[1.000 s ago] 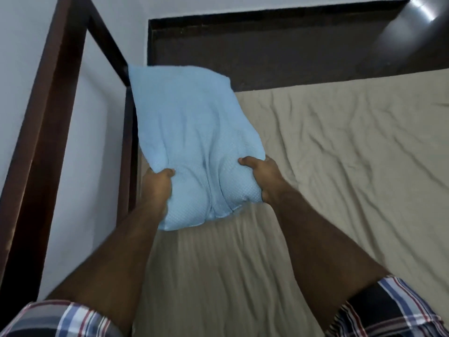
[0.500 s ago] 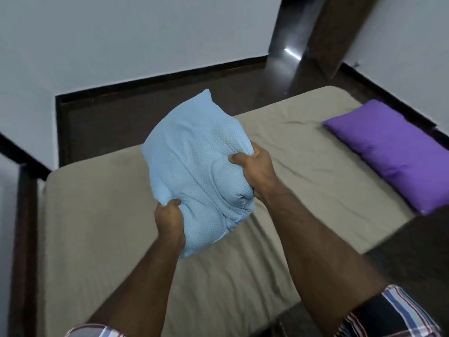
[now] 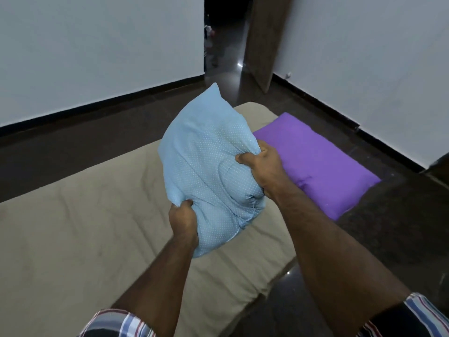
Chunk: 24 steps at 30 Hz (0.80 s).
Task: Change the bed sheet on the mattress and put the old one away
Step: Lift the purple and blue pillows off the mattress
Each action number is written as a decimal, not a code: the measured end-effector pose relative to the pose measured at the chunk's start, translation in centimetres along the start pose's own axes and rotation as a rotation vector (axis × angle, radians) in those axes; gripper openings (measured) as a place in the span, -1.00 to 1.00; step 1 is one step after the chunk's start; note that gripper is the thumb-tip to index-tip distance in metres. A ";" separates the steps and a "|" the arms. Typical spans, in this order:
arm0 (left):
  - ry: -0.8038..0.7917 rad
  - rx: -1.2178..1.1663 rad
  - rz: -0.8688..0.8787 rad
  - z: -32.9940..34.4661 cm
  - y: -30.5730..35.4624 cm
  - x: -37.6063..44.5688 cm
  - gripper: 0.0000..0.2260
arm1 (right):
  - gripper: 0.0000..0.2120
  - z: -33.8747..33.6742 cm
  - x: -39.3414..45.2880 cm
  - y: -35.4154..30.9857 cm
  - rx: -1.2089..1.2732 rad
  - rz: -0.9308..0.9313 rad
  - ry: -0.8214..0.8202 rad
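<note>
A light blue pillow with small white dots (image 3: 204, 154) is held up in the air over the mattress. My left hand (image 3: 183, 218) grips its lower left edge, fingers curled into the fabric. My right hand (image 3: 263, 166) grips its right side, bunching the cover. Below lies the mattress with a wrinkled beige sheet (image 3: 73, 227) spread over it, low on the dark floor. A purple pillow (image 3: 320, 161) rests at the mattress's far right end, partly off onto the floor.
Dark glossy floor (image 3: 388, 239) surrounds the mattress. White walls with dark skirting stand at the back and right. A doorway (image 3: 226, 40) with a brown door (image 3: 264, 40) opens at the back.
My view has swung right from the bed frame corner towards the doorway and the purple pillow. Both hands have carried the blue pillow along, keeping the same grip.
</note>
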<state>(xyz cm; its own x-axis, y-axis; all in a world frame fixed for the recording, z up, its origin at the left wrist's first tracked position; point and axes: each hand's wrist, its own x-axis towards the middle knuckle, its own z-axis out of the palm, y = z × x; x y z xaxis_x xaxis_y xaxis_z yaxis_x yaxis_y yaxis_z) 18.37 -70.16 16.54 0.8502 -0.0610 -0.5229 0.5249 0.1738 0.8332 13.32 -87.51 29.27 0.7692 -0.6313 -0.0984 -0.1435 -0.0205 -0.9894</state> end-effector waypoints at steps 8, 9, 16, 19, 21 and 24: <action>-0.057 0.015 0.005 17.0 -1.4 5.6 -0.78 | -0.68 -10.5 13.5 0.6 -0.004 -0.010 0.087; -0.049 0.021 0.002 19.1 -1.5 6.9 -0.79 | -0.70 -11.6 15.7 0.6 -0.006 -0.001 0.087; -0.091 0.112 0.053 32.0 -1.5 13.4 -0.82 | -0.68 -19.5 29.6 0.7 0.007 0.019 0.082; -0.099 0.148 0.085 37.1 -1.7 16.0 -0.82 | -0.67 -23.0 35.6 1.4 0.009 0.012 0.065; -0.095 0.182 0.109 40.6 -2.0 17.8 -0.84 | -0.69 -25.5 40.0 2.2 0.015 0.021 0.037; -0.099 0.325 0.074 45.5 -3.3 21.4 -0.85 | -0.62 -30.3 47.6 4.8 -0.198 0.058 0.032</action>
<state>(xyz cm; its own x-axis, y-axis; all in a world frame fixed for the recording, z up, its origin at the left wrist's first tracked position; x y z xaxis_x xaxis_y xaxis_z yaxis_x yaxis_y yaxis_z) 36.67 -116.73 10.82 0.8778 -0.1582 -0.4521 0.4333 -0.1400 0.8903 30.38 -141.12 23.02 0.7363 -0.6602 -0.1485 -0.3094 -0.1332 -0.9416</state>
